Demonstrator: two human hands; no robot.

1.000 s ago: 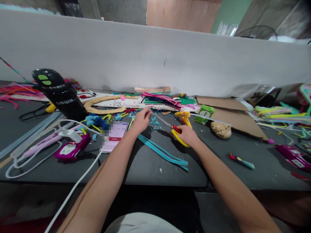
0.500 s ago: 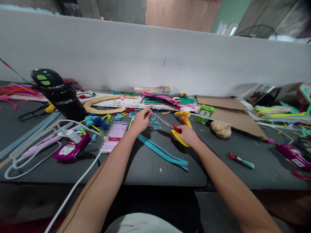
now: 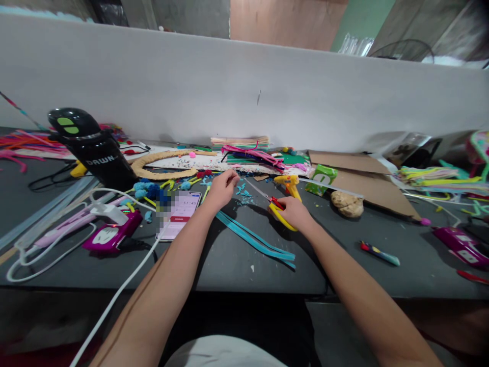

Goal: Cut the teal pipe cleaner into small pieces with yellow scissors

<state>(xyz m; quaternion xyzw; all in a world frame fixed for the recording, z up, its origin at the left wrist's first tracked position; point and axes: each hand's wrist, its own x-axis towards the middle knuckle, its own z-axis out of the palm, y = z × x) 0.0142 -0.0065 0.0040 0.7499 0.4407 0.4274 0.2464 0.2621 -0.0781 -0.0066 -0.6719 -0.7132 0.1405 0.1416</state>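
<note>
My right hand (image 3: 297, 212) grips scissors (image 3: 275, 206) with yellow and red handles, their blades pointing forward and left. The blade tips come close to my left hand (image 3: 224, 186), whose fingers are pinched together above the table. Whatever that pinch holds, if anything, is hidden or too small to make out. Beneath and between my hands lie many small blue snippets (image 3: 244, 193). Several long turquoise pipe cleaners (image 3: 255, 238) rest on the table between my forearms.
A phone (image 3: 182, 214) and a purple power strip (image 3: 112, 232) with white cables lie left, before a black bottle (image 3: 97, 158). A yellow glue gun (image 3: 289, 184), green packet (image 3: 321, 179), tan lump (image 3: 347, 204) and cardboard (image 3: 376, 196) are on the right. A cardboard ring (image 3: 143, 167) lies behind.
</note>
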